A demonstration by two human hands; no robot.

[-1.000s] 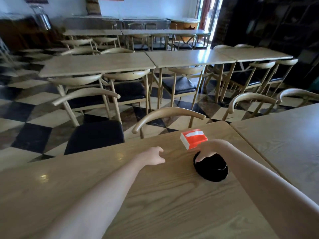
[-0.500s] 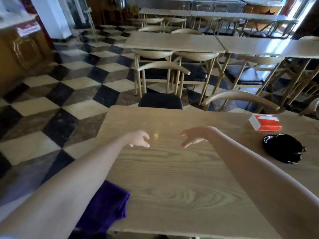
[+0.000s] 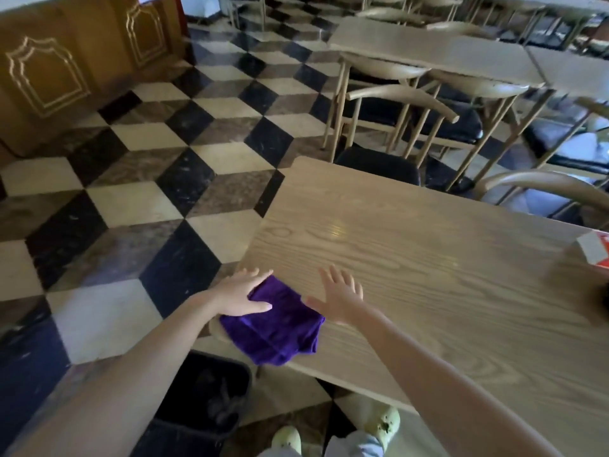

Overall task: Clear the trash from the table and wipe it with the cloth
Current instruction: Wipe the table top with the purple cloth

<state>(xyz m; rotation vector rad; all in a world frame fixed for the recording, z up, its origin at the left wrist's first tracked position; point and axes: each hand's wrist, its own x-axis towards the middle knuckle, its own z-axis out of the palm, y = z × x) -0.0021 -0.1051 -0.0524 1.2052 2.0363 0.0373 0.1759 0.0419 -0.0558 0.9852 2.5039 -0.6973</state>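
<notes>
Hands meet at the near left corner of the table (image 3: 428, 275) in the head view. The left hand (image 3: 240, 295) lies flat on the purple cloth (image 3: 280, 328), fingers straight and released, thumb stretched across the fabric; it presses rather than grasps. The right hand (image 3: 339, 296) is just beside the cloth's right edge, over bare wood, its fingers spread and straight and holding nothing. Whether its palm touches the tabletop cannot be told.

The cloth sits crumpled on that corner, and its lower edge droops over the table's near side. Directly below, on the floor, stands a black bin (image 3: 204, 397) with dark, indistinct contents. A pale green shoe (image 3: 384, 420) shows under the table's near edge, and another beside it.

Far along the table, at the right margin of the view, a red-and-white box (image 3: 596, 250) rests on the wood, well apart from both hands. A dark shape just beyond it is cut off and too blurred to name.

Behind the table are wooden chairs (image 3: 402, 94) with black seats, tucked beside more tables of the same pale grain. The floor (image 3: 138, 206) is tiled in black, cream and grey diamonds, and a brown panelled counter (image 3: 66, 61) fills the upper left.
</notes>
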